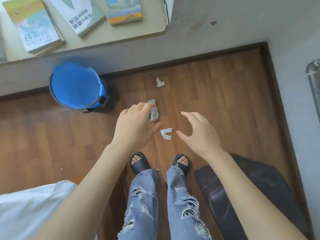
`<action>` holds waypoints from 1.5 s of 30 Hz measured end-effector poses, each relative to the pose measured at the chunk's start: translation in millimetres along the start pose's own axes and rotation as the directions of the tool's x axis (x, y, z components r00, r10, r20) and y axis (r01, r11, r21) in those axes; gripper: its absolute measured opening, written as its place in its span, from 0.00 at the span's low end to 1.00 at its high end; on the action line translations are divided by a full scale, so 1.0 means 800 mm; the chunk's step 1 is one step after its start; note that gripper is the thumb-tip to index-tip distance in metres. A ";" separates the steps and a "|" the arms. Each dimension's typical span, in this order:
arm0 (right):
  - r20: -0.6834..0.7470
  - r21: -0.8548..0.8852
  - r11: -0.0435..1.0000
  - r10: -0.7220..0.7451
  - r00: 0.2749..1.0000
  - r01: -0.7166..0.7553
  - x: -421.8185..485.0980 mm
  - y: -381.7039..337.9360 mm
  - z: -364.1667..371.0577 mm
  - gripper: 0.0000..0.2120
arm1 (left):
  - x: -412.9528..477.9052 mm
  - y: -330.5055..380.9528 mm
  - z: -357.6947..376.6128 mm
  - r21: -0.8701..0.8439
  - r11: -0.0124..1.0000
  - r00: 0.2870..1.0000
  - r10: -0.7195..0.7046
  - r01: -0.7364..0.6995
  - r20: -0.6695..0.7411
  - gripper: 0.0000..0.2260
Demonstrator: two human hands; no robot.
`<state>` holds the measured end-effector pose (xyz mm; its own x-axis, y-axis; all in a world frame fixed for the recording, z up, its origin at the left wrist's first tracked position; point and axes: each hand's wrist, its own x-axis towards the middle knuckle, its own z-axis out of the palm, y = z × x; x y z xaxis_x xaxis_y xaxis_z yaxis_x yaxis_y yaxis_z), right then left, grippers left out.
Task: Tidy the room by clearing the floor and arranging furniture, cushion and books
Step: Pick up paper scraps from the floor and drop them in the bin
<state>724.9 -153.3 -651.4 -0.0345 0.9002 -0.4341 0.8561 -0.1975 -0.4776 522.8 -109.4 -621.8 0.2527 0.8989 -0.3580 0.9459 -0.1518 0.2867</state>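
- A brown wood-plank floor point(52, 144) fills most of the view, seen from above. It is bordered by a dark skirting board point(273, 94) that turns a corner at upper right.
- A pale ledge point(121, 35) runs along the top edge. Three books lie flat on it: a left book point(32, 23) with a landscape cover, a middle book point(83, 13) in white and grey-green, and a small right book point(124, 9) in blue and orange.
- A dark brown piece of furniture point(251, 187) sits at lower right, close to the wall, beside the person's right leg.
- White fabric point(26, 213) fills the lower left corner.
- A round bin point(76, 85) with a blue liner stands open by the wall below the ledge, left of the hands.
- Bare planks lie open between the bin, the feet in dark slippers and the far corner.
- The left hand point(136, 125) reaches forward. Its fingertips overlap a printed green-and-white scrap point(154, 115); blur hides whether they grip it.
- The right hand point(199, 134) hovers with fingers spread and gently curved, holding nothing.
- A torn white scrap point(166, 133) lies on the floor between the two hands.
- A crumpled white tissue point(160, 82) lies further off, near the skirting board.
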 end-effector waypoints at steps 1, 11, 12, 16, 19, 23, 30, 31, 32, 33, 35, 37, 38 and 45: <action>0.000 0.002 1.000 0.021 1.000 -0.021 0.007 0.007 0.015 0.27 | 0.008 -0.006 0.016 -0.008 1.000 1.000 -0.006 0.006 0.004 0.26; 0.000 0.062 0.978 0.200 0.980 -0.200 0.075 0.107 0.162 0.30 | 0.084 -0.067 0.183 -0.129 0.980 0.988 -0.145 0.149 0.046 0.25; 0.013 0.057 0.975 0.214 0.977 -0.214 0.078 0.115 0.176 0.30 | 0.088 -0.071 0.198 -0.141 0.977 0.986 -0.156 0.162 0.052 0.25; 0.090 0.008 0.972 0.235 0.968 -0.236 0.091 0.141 0.229 0.32 | 0.106 -0.083 0.256 -0.143 0.970 0.977 -0.183 0.198 0.113 0.25; 0.119 -0.025 0.977 0.215 0.969 -0.213 0.106 0.159 0.266 0.32 | 0.120 -0.092 0.302 -0.131 0.971 0.971 -0.177 0.198 0.159 0.25; 0.129 -0.039 0.980 0.198 0.972 -0.195 0.129 0.186 0.315 0.32 | 0.141 -0.110 0.358 -0.137 0.965 0.969 -0.204 0.223 0.140 0.24; 0.138 -0.035 0.979 0.205 0.969 -0.202 0.171 0.227 0.388 0.32 | 0.184 -0.154 0.433 -0.188 0.941 0.959 -0.274 0.282 0.071 0.26; 0.136 -0.033 0.978 0.207 0.969 -0.204 0.176 0.232 0.397 0.33 | 0.191 -0.159 0.442 -0.199 0.930 0.951 -0.298 0.308 0.078 0.27; 0.136 -0.033 0.978 0.210 0.968 -0.207 0.183 0.238 0.410 0.33 | 0.200 -0.165 0.453 -0.210 0.918 0.941 -0.326 0.337 0.087 0.28; 0.139 -0.035 0.977 0.215 0.967 -0.212 0.190 0.243 0.421 0.33 | 0.208 -0.171 0.464 -0.220 0.907 0.933 -0.346 0.359 0.094 0.28; 0.153 -0.037 0.976 0.216 0.964 -0.213 0.200 0.251 0.441 0.34 | 0.220 -0.179 0.482 -0.229 0.897 0.926 -0.363 0.378 0.106 0.28; 0.180 -0.039 0.978 0.209 0.961 -0.205 0.210 0.258 0.460 0.35 | 0.233 -0.182 0.502 -0.232 0.900 0.929 -0.351 0.370 0.121 0.27; 0.197 -0.045 0.980 0.200 0.960 -0.195 0.216 0.262 0.470 0.35 | 0.238 -0.184 0.512 -0.233 0.902 0.931 -0.340 0.363 0.131 0.27; 0.201 -0.073 0.982 0.185 0.962 -0.174 0.242 0.289 0.517 0.36 | 0.259 -0.200 0.574 -0.210 0.903 0.924 -0.348 0.375 0.155 0.26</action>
<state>702.8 -184.7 -1161.5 0.0217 0.7515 -0.6593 0.8843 -0.3221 -0.3380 517.3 -87.8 -1149.8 -0.0645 0.8201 -0.5686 0.9063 0.2867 0.3107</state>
